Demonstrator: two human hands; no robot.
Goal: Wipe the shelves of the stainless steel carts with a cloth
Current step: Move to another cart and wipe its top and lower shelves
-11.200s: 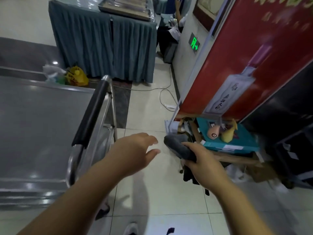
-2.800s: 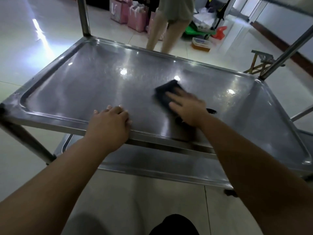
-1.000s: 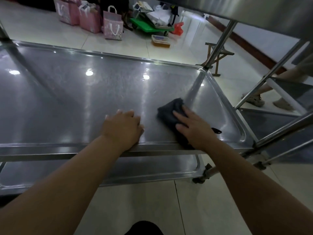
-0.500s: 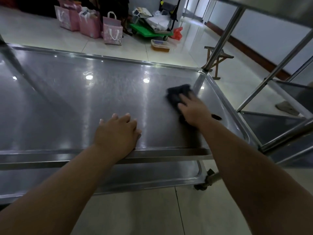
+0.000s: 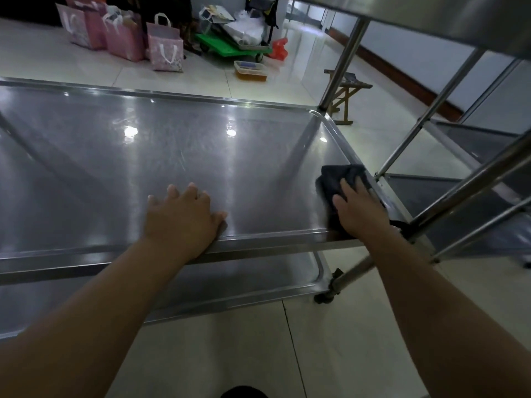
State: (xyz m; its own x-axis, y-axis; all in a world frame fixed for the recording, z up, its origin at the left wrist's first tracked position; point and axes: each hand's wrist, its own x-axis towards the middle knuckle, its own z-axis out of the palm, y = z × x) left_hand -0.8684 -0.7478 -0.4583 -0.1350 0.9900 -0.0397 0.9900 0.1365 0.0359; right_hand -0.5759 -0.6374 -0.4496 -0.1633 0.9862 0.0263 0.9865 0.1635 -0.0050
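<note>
The right hand (image 5: 359, 209) presses flat on one dark cloth (image 5: 334, 179) at the shelf's (image 5: 178, 156) right edge, the left hand (image 5: 181, 219) lies open on its near rim, and three pink bags (image 5: 126, 38) stand beyond.

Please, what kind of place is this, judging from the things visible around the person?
Probably a back area or hall of a catering or banquet venue. Shown by the multi-shelf stainless steel cart being wiped, a second steel cart beside it, and pink gift bags and a green flat trolley on the pale tiled floor.
</note>
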